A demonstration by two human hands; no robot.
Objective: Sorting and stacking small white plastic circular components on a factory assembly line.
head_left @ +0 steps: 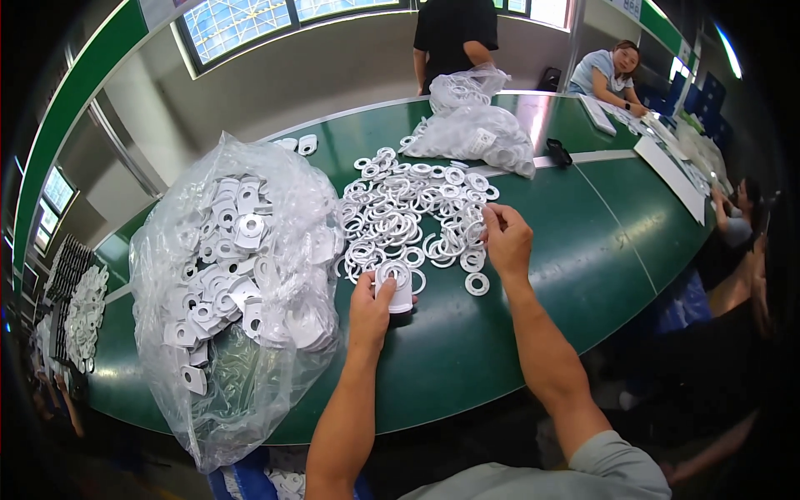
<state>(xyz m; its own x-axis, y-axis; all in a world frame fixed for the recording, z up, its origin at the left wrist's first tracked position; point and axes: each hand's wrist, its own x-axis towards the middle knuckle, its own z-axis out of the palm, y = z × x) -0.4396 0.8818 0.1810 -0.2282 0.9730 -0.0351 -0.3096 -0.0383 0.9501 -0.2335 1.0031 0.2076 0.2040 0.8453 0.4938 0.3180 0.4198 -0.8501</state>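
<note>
My left hand (370, 310) grips a white plastic plate (399, 298) with a squared lower end and a rounded upper end. A ring shape shows on its face, and my thumb lies over its left side. At the right edge of a heap of white rings (385, 223), my right hand (509, 242) is closed in a pinch on a white ring, partly hidden by the fingers. One loose ring (477, 284) lies on the green table just below the heap.
A large clear plastic bag (154, 275), spread open on the left, holds many similar white plates (248, 229). Behind the heap stands a filled clear bag (479, 137). A black object (558, 152) lies beside it. Other people are around the green table (567, 250).
</note>
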